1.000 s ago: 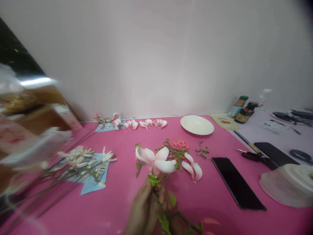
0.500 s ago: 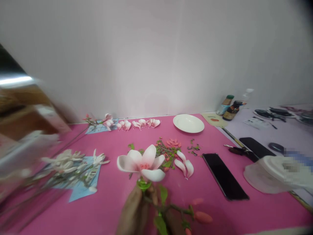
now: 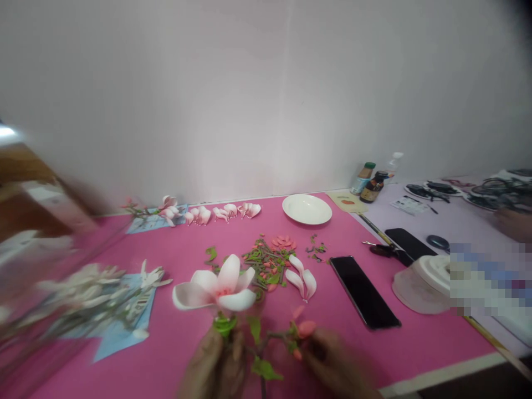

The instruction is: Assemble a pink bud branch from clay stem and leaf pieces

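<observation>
My left hand [image 3: 214, 354] is closed around the stem just below an open pink-and-white magnolia flower [image 3: 224, 287], at the green cup under its petals. From that stem runs a brown magnolia branch [image 3: 274, 335] with green leaves and coral buds [image 3: 306, 328]. At the bud end, my right hand [image 3: 332, 357] has its fingers pinched by the buds; it is slightly blurred. Beyond the hands lies a heap of small green and coral parts [image 3: 266, 260]. Just right of it rest loose white-pink petals [image 3: 306, 282].
A white plate [image 3: 307, 209] and petal clusters [image 3: 249, 210] sit near the wall. Flower stems [image 3: 83, 299] lie on the left over blue paper. To the right are a phone [image 3: 363, 291], pliers [image 3: 390, 252], a plastic tub [image 3: 419, 285] and bottles [image 3: 373, 187]. Someone's hand [image 3: 515, 223] shows far right.
The view has swung right, so the table things sit further left. My right hand has come out from behind the branch to the buds at its right end. The left hand keeps its hold.
</observation>
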Demonstrator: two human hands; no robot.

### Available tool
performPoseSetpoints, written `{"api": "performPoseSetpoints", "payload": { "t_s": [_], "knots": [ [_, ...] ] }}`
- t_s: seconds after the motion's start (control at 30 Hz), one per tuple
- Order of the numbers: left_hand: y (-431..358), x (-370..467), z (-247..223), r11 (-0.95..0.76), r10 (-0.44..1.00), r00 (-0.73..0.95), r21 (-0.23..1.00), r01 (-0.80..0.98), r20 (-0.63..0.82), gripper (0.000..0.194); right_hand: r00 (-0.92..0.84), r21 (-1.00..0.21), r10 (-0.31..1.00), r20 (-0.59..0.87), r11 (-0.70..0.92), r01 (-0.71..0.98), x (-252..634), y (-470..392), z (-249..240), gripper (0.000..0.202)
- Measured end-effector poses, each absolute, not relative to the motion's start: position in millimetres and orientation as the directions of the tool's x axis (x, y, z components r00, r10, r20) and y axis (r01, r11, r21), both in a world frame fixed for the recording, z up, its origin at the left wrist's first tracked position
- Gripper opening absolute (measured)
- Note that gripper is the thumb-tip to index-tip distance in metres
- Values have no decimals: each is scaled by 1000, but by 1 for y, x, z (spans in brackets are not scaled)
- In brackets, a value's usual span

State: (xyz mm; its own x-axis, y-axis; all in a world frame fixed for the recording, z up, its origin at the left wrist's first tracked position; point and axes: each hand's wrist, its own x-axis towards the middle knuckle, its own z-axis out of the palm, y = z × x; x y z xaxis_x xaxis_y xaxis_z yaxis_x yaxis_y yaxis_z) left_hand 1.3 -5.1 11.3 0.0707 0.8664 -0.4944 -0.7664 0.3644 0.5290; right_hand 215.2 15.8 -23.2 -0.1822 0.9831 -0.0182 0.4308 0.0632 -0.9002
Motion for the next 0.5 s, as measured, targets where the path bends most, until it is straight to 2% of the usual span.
{"api": "performPoseSetpoints", "payload": {
  "t_s": [0.03,0.13,0.2,0.3,0.4,0.5],
  "knots": [
    [-5,0,12,364,864,69,523,-770,-499,37,-186,-883,982,-38,54,465,226,27,-25,22],
    [-6,1,13,388,844,74,508,-769,-532,38,-38,-703,998,-48,-6,712,252,61,-29,25],
    [-8,3,14,390,835,65,505,-770,-547,39,51,-651,998,-24,-55,757,260,80,-31,27],
    [-10,7,13,384,862,100,512,-768,-496,37,124,-612,992,5,-95,785,256,100,-37,36],
    [-11,9,9,405,895,207,527,-747,-394,29,123,-602,992,30,-81,794,247,111,-43,45],
    [-10,11,5,417,907,291,547,-726,-305,29,120,-622,992,44,-67,780,244,116,-48,47]
  ]
}}
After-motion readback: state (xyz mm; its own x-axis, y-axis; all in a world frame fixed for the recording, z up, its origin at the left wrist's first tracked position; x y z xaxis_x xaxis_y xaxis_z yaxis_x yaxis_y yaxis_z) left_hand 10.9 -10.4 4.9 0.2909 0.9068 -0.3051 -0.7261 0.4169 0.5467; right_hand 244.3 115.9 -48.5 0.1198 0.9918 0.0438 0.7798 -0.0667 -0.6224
